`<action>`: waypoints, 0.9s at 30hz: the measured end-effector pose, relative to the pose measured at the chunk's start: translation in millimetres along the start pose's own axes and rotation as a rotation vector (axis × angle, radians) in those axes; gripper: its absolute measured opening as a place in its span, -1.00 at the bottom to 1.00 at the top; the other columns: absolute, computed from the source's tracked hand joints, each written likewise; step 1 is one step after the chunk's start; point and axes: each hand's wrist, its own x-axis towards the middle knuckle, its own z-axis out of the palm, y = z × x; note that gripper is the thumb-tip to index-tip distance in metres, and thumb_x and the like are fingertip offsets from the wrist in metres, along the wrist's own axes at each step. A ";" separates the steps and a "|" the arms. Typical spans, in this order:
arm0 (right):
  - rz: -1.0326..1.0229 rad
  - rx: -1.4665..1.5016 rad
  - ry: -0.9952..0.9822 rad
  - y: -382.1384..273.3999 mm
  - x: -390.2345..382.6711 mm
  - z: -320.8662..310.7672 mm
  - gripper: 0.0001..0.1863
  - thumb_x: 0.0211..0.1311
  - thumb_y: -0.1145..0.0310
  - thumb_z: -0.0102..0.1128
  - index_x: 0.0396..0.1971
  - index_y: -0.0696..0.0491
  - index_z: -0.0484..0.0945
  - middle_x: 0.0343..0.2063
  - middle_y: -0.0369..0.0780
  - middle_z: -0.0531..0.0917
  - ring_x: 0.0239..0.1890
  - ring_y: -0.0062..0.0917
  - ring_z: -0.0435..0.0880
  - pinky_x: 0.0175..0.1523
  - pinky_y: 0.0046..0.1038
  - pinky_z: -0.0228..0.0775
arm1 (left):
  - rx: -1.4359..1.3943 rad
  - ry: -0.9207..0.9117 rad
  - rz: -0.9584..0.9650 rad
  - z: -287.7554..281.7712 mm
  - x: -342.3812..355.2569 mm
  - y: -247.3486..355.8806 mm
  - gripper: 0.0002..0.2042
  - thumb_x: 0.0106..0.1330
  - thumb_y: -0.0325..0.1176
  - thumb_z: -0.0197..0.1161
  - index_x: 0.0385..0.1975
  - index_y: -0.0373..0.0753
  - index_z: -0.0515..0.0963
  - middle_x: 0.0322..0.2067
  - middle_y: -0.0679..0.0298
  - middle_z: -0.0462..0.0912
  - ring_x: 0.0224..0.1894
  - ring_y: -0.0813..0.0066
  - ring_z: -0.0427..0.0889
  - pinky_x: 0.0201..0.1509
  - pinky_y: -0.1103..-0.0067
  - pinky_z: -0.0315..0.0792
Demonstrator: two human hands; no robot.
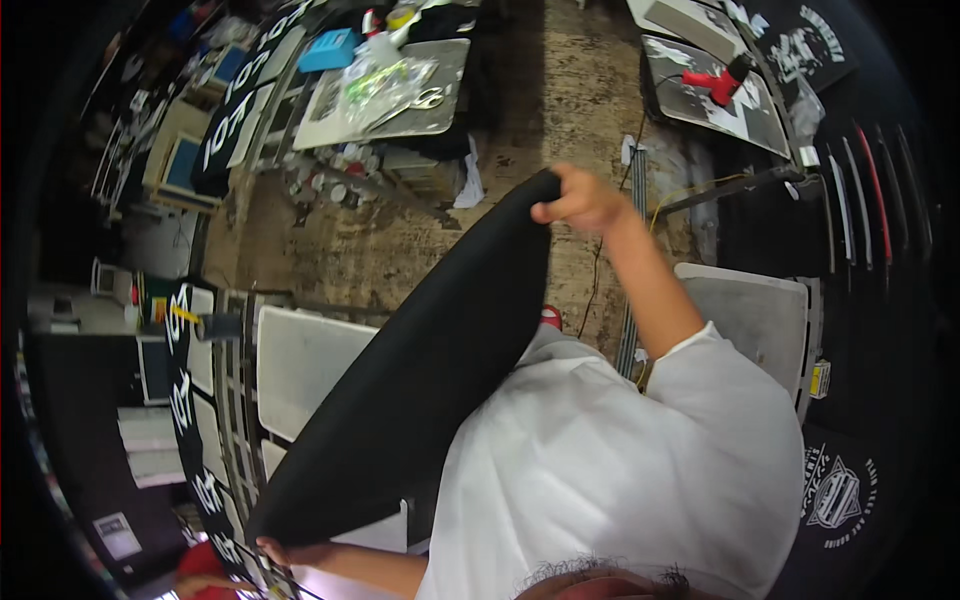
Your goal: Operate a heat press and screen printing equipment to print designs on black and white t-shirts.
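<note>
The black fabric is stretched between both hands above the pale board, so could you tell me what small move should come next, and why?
Probably lower the black fabric onto the pale board. The right hand pinches one end high over the floor, the left hand grips the other end low, and the cloth hangs taut and tilted between them, with the board lying bare just beside it.

A plain black cloth (420, 370) stretches across the middle. The person's shirt (620, 450) is white. Far right lies a red tool (715, 82); far left, a bright blue box (328, 48). The floor (400, 240) is mottled brown.
</note>
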 end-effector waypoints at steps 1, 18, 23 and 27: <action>-0.077 0.068 0.073 -2.7 -16.1 -33.0 -0.61 0.00 0.45 0.41 -0.18 0.27 0.50 -0.31 -0.22 0.64 -0.26 -0.53 0.59 -0.10 -0.49 0.42 | 0.042 -0.082 0.053 28.3 2.8 -8.7 -0.41 0.28 0.06 0.10 -0.05 -0.48 0.50 0.01 -0.01 0.54 0.02 0.09 0.52 0.10 0.21 0.40; 0.015 0.781 0.550 29.5 -96.0 -194.5 -0.63 0.05 0.59 0.22 -0.08 0.35 0.52 -0.13 -0.02 0.64 -0.07 -0.27 0.64 0.10 -0.28 0.45 | -0.600 -0.886 -0.233 630.7 37.0 -73.5 -0.64 0.20 -0.34 0.22 -0.04 -0.39 0.49 -0.07 0.07 0.59 -0.02 0.16 0.57 0.14 0.22 0.41; -0.316 0.736 0.587 24.2 -37.6 -249.9 -0.65 0.09 0.55 0.23 -0.08 0.33 0.53 -0.11 -0.06 0.64 0.00 -0.29 0.59 0.16 -0.28 0.36 | -0.716 -1.075 -0.401 784.3 33.2 -83.9 -0.71 0.36 -0.35 0.05 -0.04 -0.38 0.52 -0.09 0.10 0.62 -0.06 0.25 0.60 0.10 0.34 0.44; -0.377 0.713 0.678 -3.1 13.5 -318.0 -0.65 0.04 0.58 0.27 -0.11 0.32 0.55 -0.12 -0.05 0.64 -0.04 -0.29 0.60 0.14 -0.27 0.35 | -0.761 -1.200 -0.449 904.4 47.3 -89.9 -0.67 0.33 -0.31 0.05 -0.03 -0.40 0.52 -0.09 0.08 0.63 -0.05 0.23 0.61 0.12 0.33 0.43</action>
